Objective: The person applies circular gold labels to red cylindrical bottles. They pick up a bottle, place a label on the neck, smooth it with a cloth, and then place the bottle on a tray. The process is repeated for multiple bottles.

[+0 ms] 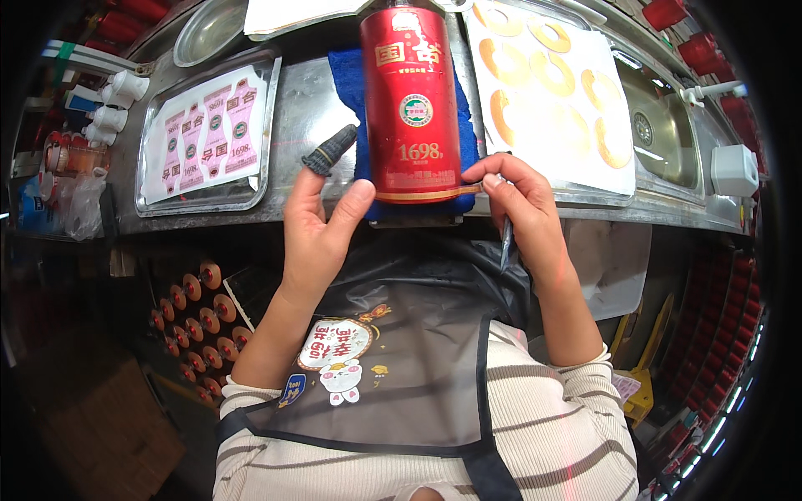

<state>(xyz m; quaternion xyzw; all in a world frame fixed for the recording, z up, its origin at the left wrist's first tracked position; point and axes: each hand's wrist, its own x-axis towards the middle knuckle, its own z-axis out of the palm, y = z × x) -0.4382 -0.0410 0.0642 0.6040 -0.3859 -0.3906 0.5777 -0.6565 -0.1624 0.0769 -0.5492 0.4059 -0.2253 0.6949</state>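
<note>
A large red bottle (411, 92) with gold print and a round white-and-green emblem lies on a blue cloth (347, 79), its base toward me. A narrow gold strip (426, 197) runs around the base edge. My right hand (522, 204) pinches the strip's loose end at the bottle's right side. A thin grey pointed tool (506, 242) hangs from the same hand; its kind I cannot make out. Just left of the base, my left hand (322, 221) is open, thumb and forefinger apart. Its forefinger wears a dark knitted finger sleeve (331, 151).
At left, a metal tray (267, 108) holds a sheet of pink decals (209, 138). On the right lies a white sheet (539, 117) with curved gold strips, beside a sink (656, 134). A metal bowl (209, 32) stands at the back left. Racks of red bottles (710, 334) line the right.
</note>
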